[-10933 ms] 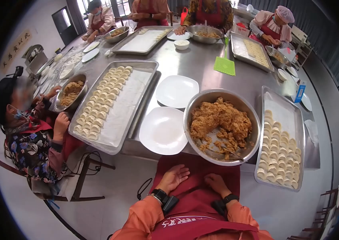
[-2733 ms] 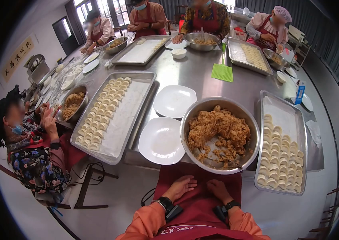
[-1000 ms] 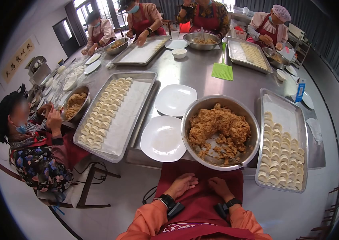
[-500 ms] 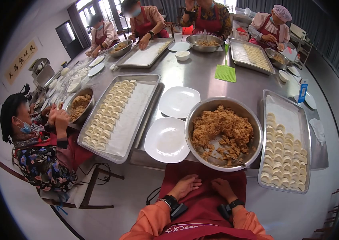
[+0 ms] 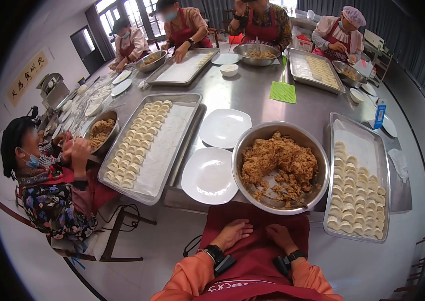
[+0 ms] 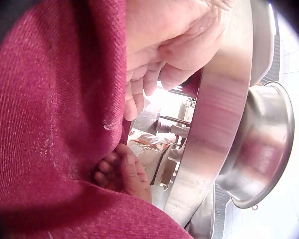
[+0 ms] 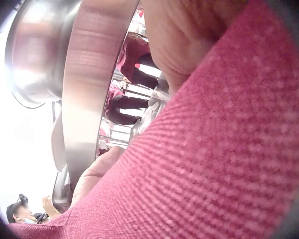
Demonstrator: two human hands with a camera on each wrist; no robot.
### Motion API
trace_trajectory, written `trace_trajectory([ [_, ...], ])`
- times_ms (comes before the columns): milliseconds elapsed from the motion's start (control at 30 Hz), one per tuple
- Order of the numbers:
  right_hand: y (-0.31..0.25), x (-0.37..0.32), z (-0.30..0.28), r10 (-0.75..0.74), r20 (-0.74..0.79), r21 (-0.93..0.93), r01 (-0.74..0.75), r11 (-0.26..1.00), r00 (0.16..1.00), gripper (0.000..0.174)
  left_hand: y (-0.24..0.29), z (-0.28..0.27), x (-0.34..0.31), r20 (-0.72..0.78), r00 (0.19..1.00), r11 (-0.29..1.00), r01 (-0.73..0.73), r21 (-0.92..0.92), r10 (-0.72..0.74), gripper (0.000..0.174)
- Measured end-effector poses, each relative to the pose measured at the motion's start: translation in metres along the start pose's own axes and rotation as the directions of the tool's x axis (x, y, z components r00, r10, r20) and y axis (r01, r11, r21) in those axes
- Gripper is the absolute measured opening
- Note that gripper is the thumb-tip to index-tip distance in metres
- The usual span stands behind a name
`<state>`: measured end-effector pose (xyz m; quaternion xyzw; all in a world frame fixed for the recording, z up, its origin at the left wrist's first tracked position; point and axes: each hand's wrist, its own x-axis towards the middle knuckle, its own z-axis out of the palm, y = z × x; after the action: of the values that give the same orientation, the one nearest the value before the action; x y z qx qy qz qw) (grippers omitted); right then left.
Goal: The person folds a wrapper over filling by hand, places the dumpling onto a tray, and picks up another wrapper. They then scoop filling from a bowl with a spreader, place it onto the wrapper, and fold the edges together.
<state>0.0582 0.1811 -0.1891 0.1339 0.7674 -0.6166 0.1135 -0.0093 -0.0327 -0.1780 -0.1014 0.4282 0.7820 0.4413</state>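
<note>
My left hand (image 5: 233, 233) rests palm-up on the red apron (image 5: 252, 220) over my lap, fingers loosely extended and holding nothing. Beside it lies my right hand (image 5: 279, 237), its fingers loosely curled, also on the apron. The left wrist view shows both hands, with the right hand (image 6: 127, 172) half behind a fold of cloth. Just beyond them, at the table's front edge, a steel bowl (image 5: 322, 173) holds brown minced filling (image 5: 277, 158) with a utensil handle (image 5: 295, 199) leaning in it.
Two white plates (image 5: 210, 175) sit left of the bowl. Trays of dumplings (image 5: 350, 195) flank them on the right and left, the left tray (image 5: 147, 193) farther off. A green fly swatter (image 5: 282, 92) lies behind. Several people in red aprons work around the steel table.
My hands stay on the apron throughout while the head view shifts slightly. Across the table, one person has reached over a tray, and another has raised a hand to the face.
</note>
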Motion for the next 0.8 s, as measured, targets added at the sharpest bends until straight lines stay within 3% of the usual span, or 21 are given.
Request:
trace_trajectory([
  [800,0.0023,0.0003,-0.0001,-0.011,0.012,0.022,0.010,1.000,1.000,0.020,-0.0021,-0.0014,0.0023,-0.012,1.000,1.000,0.012,0.002,-0.012,0.031],
])
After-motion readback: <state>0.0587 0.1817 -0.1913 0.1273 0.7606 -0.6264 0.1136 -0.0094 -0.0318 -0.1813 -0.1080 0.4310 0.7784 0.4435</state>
